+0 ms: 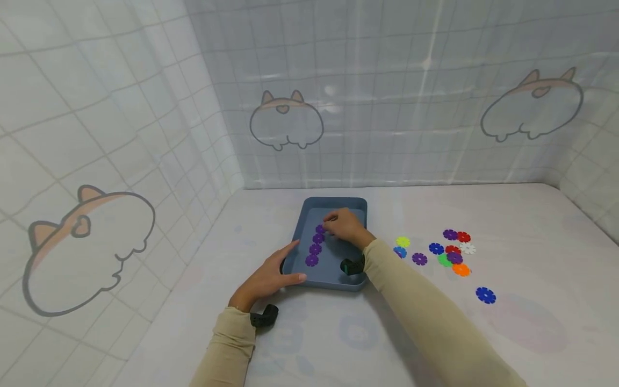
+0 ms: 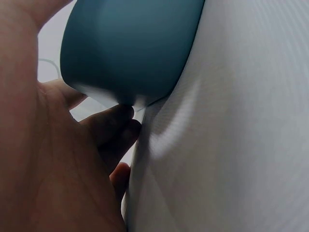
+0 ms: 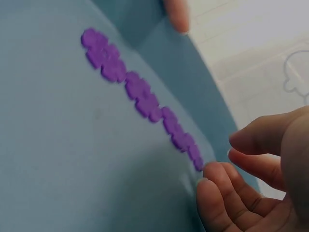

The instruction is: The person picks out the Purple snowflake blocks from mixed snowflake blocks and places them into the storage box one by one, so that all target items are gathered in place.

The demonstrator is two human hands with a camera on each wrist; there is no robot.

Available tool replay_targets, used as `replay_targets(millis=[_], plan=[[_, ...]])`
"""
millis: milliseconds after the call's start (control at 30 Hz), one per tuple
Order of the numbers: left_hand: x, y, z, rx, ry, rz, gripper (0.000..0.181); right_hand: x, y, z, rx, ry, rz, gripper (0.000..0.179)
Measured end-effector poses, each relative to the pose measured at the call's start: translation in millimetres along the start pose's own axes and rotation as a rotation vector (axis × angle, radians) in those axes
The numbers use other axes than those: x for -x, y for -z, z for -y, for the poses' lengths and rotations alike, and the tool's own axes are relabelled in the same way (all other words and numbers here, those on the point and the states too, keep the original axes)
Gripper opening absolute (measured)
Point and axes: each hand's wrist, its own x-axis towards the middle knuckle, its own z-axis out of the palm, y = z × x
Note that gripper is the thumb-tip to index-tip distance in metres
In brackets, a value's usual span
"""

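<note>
A blue-grey tray [image 1: 338, 283] lies on the table with a row of several purple snowflake discs [image 1: 315, 249] along its left side. My left hand [image 1: 265, 277] grips its near left corner, thumb over the front rim, index finger along the left rim. In the left wrist view, other fingers [image 2: 113, 125] bend against the tray's underside edge. My right hand [image 1: 344, 224] is over the tray at the far end of the row. Its fingertips [image 3: 217, 174] meet the last purple disc [image 3: 194, 154] in the right wrist view, and nothing shows between thumb and fingers.
Loose snowflake discs lie right of the tray: a yellow disc [image 1: 403, 242], a purple disc [image 1: 419, 259], an orange disc [image 1: 461, 270], a white disc [image 1: 467, 248] and several others. A blue disc [image 1: 486, 295] sits nearer me. Tiled walls [image 1: 387, 134] enclose the table's back and sides.
</note>
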Motion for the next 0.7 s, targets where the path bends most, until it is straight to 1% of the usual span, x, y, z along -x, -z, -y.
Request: replay_targets(millis=[133, 267, 333, 500, 700], plan=[[0.4, -0.4, 0.8, -0.003, 0.001, 0.000, 0.091, 9.7, 5, 3, -0.089, 0.022, -0.029, 0.030], [0.1, -0.3, 0.9, -0.002, 0.001, -0.003, 0.091, 26.4, 16, 9, -0.186, 0.061, -0.045, 0.026], [0.1, 0.1, 0.0, 0.001, 0.001, -0.002, 0.092, 34.4, 23, 11, -0.212, 0.079, -0.046, 0.025], [0.2, 0.5, -1.3, 0.001, -0.011, 0.001, 0.092, 54.6, 41, 12, -0.215, 0.073, -0.050, 0.026], [0.8, -0.3, -0.1, -0.006, -0.017, 0.005, 0.093, 72.9, 60, 3, -0.205, 0.042, -0.093, 0.029]])
